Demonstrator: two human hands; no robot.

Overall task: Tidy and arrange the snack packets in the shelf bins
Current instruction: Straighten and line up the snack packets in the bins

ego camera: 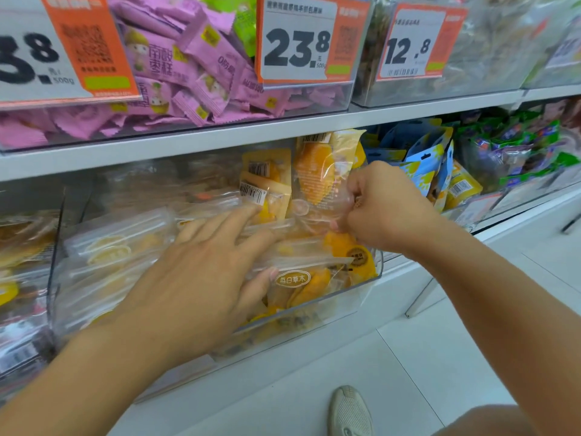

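Nearest my view, a shoe (350,412) stands on the white floor (424,357) below the shelving. My left hand (201,278) reaches into the clear bin (361,289) on the lower shelf, fingers straight and spread, lying flat on the clear packets (119,247) heaped in the bin's left and middle part; its thumb touches a labelled packet (301,284) at the bin's front wall. It grips nothing. My right hand (382,209) is over the bin's right edge, fingers curled into a pinch on the lower edge of a mango packet (317,174), which stands upright toward the bin's back right corner, its barcode end up against the shelf board (188,143) above. Just left of it, two more yellow packets (267,180) with barcodes lean against the back. Motion blur softens the left side of the bin, so I cannot tell the packets there apart.

Right of this bin, on the same shelf, stand blue pouches (418,149), and beyond them green and purple packs (522,149). On the upper shelf, a bin of pink packets (188,64) sits above my left hand, with a price tag (298,42) reading 23.8 on its front right edge and another tag (415,42) reading 12.8 on the next bin.
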